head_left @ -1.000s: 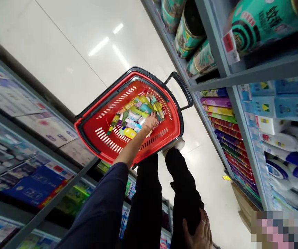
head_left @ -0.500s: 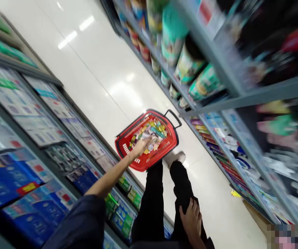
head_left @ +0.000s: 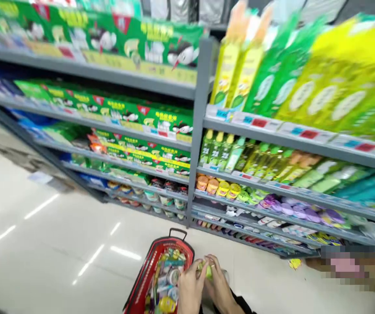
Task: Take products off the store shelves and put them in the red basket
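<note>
Both hands are close together at the bottom of the view, to the right of the red shopping basket (head_left: pixel 145 282). My left hand (head_left: pixel 190 284) and my right hand (head_left: pixel 219 281) are closed around a small yellow-green item (head_left: pixel 208 270). Fingers cover most of it, so its kind does not show. Packed in the basket are many small goods, among them a round tub (head_left: pixel 174 277) and a yellow package (head_left: pixel 167 304). The basket's black handle (head_left: pixel 178 231) sticks out at its far end.
Ahead stands a long grey shelf (head_left: pixel 197 131) with green boxes (head_left: pixel 161 48) on the left and yellow and green bottles (head_left: pixel 324 96) on the right. Pale shiny floor (head_left: pixel 89 235) lies before it. A yellow piece (head_left: pixel 295 263) rests on the floor at right; beside it is a blurred-out patch.
My view has swung up to the shelves. My left hand has come out of the basket and my right hand has left my leg; both now meet on the yellow-green item.
</note>
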Tool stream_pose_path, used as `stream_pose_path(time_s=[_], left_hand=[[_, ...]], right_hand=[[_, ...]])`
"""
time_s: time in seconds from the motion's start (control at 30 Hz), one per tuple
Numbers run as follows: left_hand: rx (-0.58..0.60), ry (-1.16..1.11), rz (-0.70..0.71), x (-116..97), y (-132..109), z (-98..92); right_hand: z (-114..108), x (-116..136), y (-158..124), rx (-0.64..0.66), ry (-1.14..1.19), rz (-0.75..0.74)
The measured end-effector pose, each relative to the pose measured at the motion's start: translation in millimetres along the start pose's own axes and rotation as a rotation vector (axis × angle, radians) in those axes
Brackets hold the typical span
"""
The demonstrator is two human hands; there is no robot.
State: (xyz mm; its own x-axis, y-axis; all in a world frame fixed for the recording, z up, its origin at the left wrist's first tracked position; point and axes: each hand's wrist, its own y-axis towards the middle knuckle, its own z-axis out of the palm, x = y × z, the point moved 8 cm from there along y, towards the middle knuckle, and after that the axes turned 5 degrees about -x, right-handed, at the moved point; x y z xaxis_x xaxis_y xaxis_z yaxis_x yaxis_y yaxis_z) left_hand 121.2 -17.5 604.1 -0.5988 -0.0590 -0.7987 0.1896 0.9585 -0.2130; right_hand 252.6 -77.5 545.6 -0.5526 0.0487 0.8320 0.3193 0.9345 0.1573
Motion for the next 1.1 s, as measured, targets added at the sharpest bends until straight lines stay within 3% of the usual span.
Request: stream_pose_path(time_s=[0.13,0.23,0.3,0.4,0.5,0.63,0.73,0.8,0.9,1.1], left_hand=[[0.059,-0.18,0.162,-81.2,-7.1,-17.1],[0.119,-0.263,0.266,-128.9,-8.1,-23.9],[0.212,-0.345,0.309,-160.3,-11.8,-22.1],[0.397,-0.458,0.387,-222.7,-27.3,-12.7],[0.495,-0.487,0.455,-300.9,-49.1,-1.1],[0.507,-0.472,0.521,-404.8,-83.0,19.5],[0.475,-0.432,0.586,-463.6,-106.4,39.2],[0.48,-0.426,0.62,-490.7,-117.9,56.4],[0.503,-0.427,0.646,-515.4,-126.8,86.0],[0.546,-0.385,0.66,-539.2,-122.8,137.9]], right_hand=[[-79.1,44.0,11.9,-0.047,0.153,0.087],[-140.8,81.4,21.8,-0.067,0.316,0.176],[-182.8,113.9,32.6,-0.062,0.457,0.158],[-251.5,162.3,53.1,-0.06,0.624,0.057],[-330.9,194.8,69.9,-0.12,0.683,-0.04],[-440.3,219.8,73.8,-0.167,0.515,-0.177],[-516.4,227.5,69.5,-0.186,0.447,-0.274],[-557.2,223.9,69.7,-0.187,0.483,-0.287],[-598.2,210.1,72.6,-0.177,0.493,-0.281],[-636.3,169.1,70.2,-0.214,0.486,-0.25]])
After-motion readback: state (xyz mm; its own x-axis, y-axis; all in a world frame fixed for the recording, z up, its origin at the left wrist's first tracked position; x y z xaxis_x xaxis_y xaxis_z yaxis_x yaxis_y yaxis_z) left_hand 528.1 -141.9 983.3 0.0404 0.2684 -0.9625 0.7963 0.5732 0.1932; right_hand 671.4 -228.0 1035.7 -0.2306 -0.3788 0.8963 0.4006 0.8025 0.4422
